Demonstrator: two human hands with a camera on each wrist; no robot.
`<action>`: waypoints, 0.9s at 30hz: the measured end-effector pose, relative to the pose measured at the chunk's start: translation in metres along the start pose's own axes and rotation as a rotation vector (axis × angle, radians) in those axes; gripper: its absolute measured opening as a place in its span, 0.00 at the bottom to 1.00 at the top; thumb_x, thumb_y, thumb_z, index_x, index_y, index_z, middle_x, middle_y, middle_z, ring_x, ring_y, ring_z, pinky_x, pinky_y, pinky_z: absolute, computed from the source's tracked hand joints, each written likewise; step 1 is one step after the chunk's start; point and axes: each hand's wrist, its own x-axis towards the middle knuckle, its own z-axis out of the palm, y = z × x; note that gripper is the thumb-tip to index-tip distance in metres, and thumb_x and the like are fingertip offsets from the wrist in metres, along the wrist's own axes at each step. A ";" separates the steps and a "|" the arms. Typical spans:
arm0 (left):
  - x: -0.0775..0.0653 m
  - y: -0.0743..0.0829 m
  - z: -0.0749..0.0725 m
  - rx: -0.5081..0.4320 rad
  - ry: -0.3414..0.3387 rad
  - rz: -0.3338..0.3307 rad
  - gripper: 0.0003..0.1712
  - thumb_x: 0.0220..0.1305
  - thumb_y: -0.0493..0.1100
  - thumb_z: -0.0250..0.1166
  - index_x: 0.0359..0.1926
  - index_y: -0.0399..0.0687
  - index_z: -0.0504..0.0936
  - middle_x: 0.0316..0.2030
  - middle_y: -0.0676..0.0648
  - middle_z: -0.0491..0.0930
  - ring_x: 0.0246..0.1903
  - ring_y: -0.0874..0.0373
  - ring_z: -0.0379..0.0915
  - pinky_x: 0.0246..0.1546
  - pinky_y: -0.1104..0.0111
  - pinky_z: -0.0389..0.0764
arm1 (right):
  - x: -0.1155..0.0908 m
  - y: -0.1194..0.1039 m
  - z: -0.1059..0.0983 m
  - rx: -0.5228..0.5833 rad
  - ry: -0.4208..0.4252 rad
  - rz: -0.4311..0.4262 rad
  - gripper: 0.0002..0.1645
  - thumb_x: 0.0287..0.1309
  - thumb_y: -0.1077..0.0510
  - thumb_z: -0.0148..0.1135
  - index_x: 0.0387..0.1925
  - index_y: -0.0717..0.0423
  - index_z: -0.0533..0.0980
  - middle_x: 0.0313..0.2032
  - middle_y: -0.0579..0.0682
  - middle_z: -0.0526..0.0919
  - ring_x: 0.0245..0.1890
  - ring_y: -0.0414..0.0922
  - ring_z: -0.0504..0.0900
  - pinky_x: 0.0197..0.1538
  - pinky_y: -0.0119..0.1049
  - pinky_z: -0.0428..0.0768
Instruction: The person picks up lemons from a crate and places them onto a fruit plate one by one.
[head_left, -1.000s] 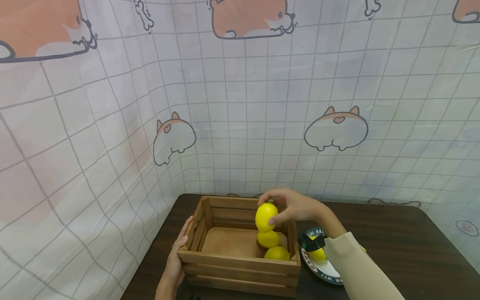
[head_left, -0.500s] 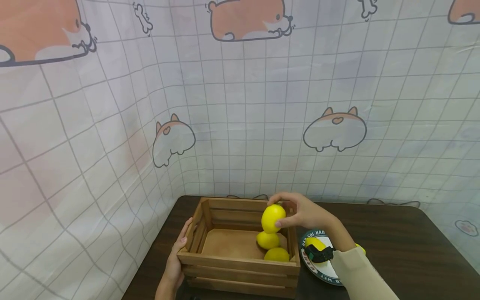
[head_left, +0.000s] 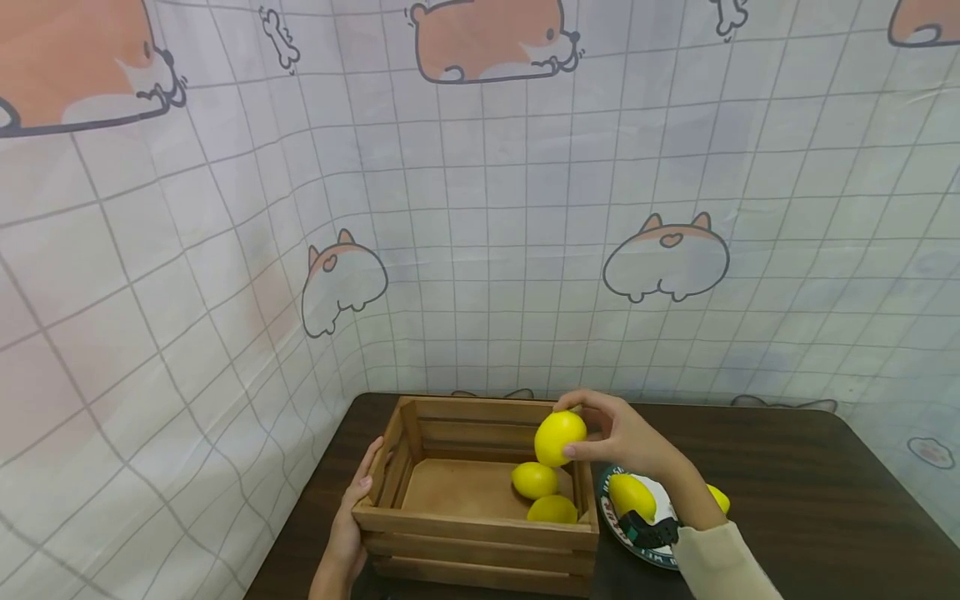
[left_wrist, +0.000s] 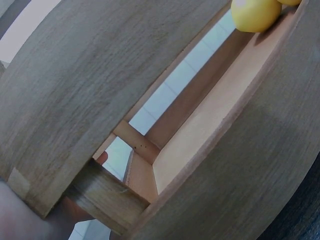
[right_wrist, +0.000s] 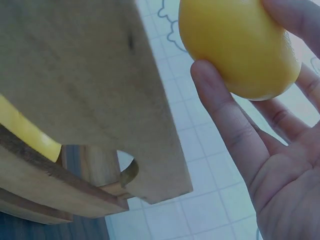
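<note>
My right hand [head_left: 626, 437] pinches a yellow lemon [head_left: 560, 438] between thumb and fingers, above the right end of a slatted wooden crate [head_left: 480, 525]. The right wrist view shows that lemon [right_wrist: 240, 47] close up, with the crate's wooden side [right_wrist: 90, 70] to its left. Inside the crate, two more lemons lie at the right end: one lemon [head_left: 534, 481] farther back, the other lemon [head_left: 552, 508] by the front wall. My left hand [head_left: 349, 521] holds the crate's left end, its fingers along the outside.
Right of the crate, partly behind my right forearm, is a round plate [head_left: 611, 521] with a patterned dark rim. A lemon [head_left: 632, 496] lies on it, and another lemon [head_left: 718, 499] shows beyond my forearm. A dark wooden table [head_left: 810, 492] is underneath; a printed cloth [head_left: 510, 292] hangs behind.
My right hand has moved to the right with the lemon, from over the crate's inside to near its right wall. The left hand stays on the crate.
</note>
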 end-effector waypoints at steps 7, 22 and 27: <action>0.000 0.000 0.001 -0.002 0.002 0.005 0.34 0.79 0.54 0.34 0.83 0.64 0.43 0.83 0.45 0.29 0.79 0.34 0.26 0.68 0.25 0.30 | -0.012 0.004 0.000 -0.013 0.072 -0.018 0.29 0.62 0.67 0.68 0.63 0.62 0.71 0.55 0.63 0.77 0.44 0.45 0.85 0.45 0.42 0.88; -0.001 0.001 0.002 -0.020 -0.009 0.019 0.34 0.80 0.52 0.33 0.83 0.64 0.43 0.83 0.45 0.31 0.80 0.36 0.28 0.71 0.29 0.32 | -0.041 0.014 -0.001 -0.012 0.210 -0.047 0.28 0.62 0.70 0.66 0.62 0.65 0.70 0.56 0.47 0.78 0.47 0.44 0.86 0.45 0.41 0.88; -0.001 0.002 0.003 -0.025 -0.013 0.017 0.34 0.80 0.52 0.33 0.83 0.64 0.43 0.83 0.44 0.32 0.79 0.36 0.28 0.72 0.31 0.32 | -0.053 0.014 -0.001 -0.036 0.273 -0.033 0.29 0.61 0.71 0.66 0.63 0.66 0.70 0.57 0.45 0.78 0.49 0.43 0.86 0.47 0.40 0.88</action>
